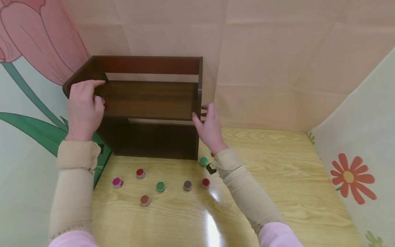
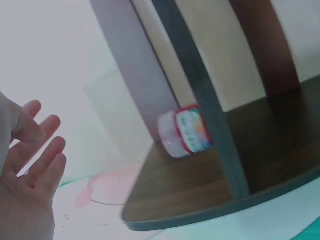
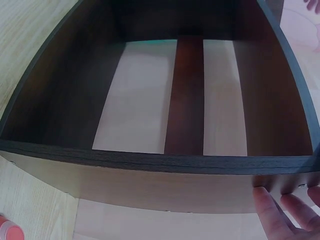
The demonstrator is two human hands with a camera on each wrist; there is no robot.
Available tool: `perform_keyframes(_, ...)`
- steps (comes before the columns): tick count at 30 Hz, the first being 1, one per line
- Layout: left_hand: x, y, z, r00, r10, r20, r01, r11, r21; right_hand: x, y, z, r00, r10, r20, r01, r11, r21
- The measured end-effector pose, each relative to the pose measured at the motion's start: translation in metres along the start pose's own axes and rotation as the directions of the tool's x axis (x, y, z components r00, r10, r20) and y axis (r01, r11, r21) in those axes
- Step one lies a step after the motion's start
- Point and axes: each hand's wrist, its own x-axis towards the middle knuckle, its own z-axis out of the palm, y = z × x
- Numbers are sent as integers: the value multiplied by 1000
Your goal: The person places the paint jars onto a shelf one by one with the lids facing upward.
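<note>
A dark brown two-tier wooden shelf (image 1: 151, 100) stands on the table. My left hand (image 1: 85, 108) is at the shelf's upper left side, with loosely bent fingers. A small jar (image 2: 185, 131) with a clear base, red bands and a printed label sits on the upper board beside the side panel. In the left wrist view that hand (image 2: 32, 165) is apart from the jar and holds nothing. My right hand (image 1: 210, 127) is at the shelf's right side; in the right wrist view its fingertips (image 3: 261, 194) touch the panel's outer face.
Several small jars with coloured lids stand on the table before the shelf, including a magenta one (image 1: 117, 182), a green one (image 1: 160, 186) and a grey one (image 1: 187, 185). Another green jar (image 1: 203, 161) is near the right sleeve. A pinkish wall cloth (image 1: 293, 68) hangs behind.
</note>
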Motion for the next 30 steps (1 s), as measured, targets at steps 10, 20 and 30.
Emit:
perform_keyframes(10, -18, 27, 0, 993, 105, -63, -108, 993, -47, 0, -1, 0, 1000, 11, 6, -11, 1000, -13)
perform_keyframes(20, -69, 42, 13, 984, 166, -69, -174, 977, -120, -1, 0, -1, 1000, 1, 7, -1, 1000, -3)
perform_keyframes(30, -115, 35, 35, 988, 152, 26, -145, 975, -170, 0, 1, -1, 1000, 8, 2, -8, 1000, -10)
